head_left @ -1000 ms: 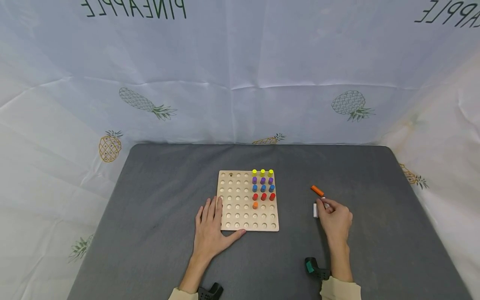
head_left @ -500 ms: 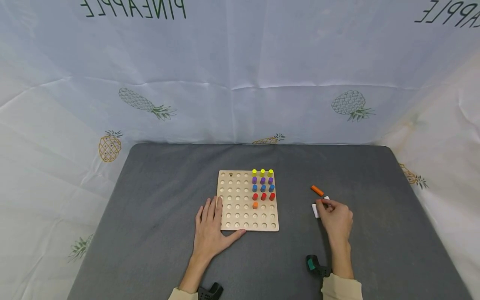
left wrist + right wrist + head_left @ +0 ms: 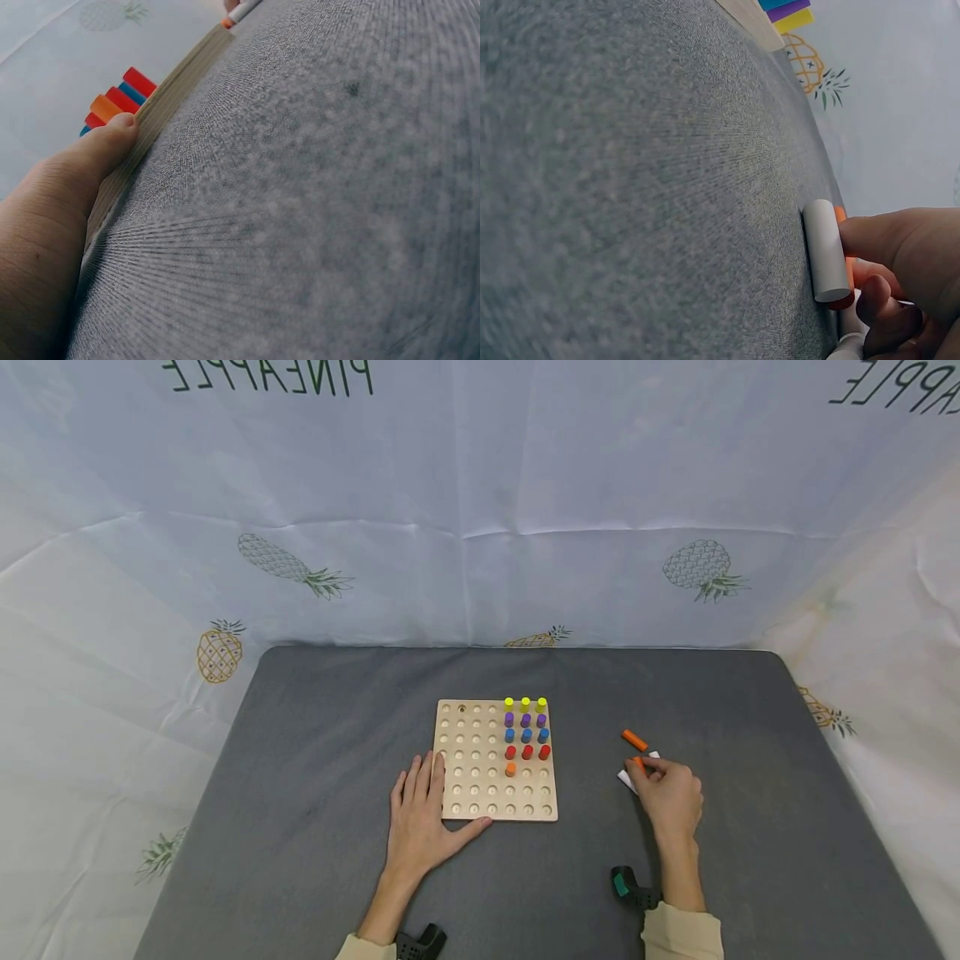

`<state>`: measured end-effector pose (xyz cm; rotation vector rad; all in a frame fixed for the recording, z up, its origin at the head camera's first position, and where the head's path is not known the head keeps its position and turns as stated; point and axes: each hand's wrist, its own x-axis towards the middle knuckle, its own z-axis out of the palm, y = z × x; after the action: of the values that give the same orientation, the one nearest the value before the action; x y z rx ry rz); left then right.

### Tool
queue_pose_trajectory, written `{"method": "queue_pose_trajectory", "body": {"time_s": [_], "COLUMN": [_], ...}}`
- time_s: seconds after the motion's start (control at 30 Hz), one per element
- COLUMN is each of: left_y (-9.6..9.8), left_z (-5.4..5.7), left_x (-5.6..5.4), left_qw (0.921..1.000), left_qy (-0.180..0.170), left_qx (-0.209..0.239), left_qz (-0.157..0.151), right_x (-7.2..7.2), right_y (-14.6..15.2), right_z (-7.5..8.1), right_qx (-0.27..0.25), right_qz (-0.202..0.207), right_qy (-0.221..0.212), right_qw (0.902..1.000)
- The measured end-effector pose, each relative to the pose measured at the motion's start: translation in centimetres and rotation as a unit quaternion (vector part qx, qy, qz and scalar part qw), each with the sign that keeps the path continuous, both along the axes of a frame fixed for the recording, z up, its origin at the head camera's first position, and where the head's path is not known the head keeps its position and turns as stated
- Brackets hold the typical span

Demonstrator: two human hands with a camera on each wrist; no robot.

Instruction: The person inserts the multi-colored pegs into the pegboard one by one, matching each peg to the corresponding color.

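A square wooden pegboard (image 3: 472,789) lies mid-table, with yellow, purple, blue and red pegs in short rows and one orange peg (image 3: 511,770) standing in its right part. My left hand (image 3: 422,835) rests along its left edge, fingers straight, thumb touching the front edge. Off to the right, my right hand (image 3: 675,797) pinches another orange peg (image 3: 849,262) between thumb and finger, low over the table. Right beside that peg lies a white peg (image 3: 826,251). More white pegs (image 3: 850,346) sit under the fingers, partly hidden.
A loose orange peg (image 3: 634,740) lies just beyond the right hand. Grey cloth (image 3: 322,735) covers the table. A white curtain with pineapple prints (image 3: 465,468) hangs behind it. Dark wrist devices (image 3: 633,889) show by both sleeves.
The white peg by my right thumb has turned, its far end swinging left. An orange peg now shows between the right fingertips. My left hand and the board have stayed put.
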<state>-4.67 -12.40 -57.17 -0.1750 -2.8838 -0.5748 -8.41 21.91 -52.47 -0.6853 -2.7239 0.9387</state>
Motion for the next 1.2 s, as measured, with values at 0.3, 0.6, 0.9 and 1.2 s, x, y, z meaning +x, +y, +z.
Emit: {"method": "queue_pose_trajectory", "body": {"time_s": [0.3,0.6,0.9,1.2], "left_y": [-0.01,0.0,0.12,0.06], "left_z": [0.13,0.05,0.19,0.18], "left_x": [-0.11,0.07,-0.11,-0.03], "left_qw": [1.0,1.0,1.0,1.0], "left_qy": [-0.001,0.007,0.007,-0.005], "left_qx": [-0.002,-0.004,-0.004,-0.005], "left_qz": [0.001,-0.002,-0.003,0.001], "right_x": [0.14,0.48,0.22,0.33], "right_y": [-0.31,-0.52,-0.53,-0.89], "right_z": [0.17,0.25,0.45,0.74], "right_qx": [-0.009,-0.005,0.0,0.004], "right_qz": [-0.003,-0.007,-0.002,-0.003], "right_qy": [0.015,0.028,0.045,0.048], "right_qw": [0.9998,0.9996,0.999,0.9988]}}
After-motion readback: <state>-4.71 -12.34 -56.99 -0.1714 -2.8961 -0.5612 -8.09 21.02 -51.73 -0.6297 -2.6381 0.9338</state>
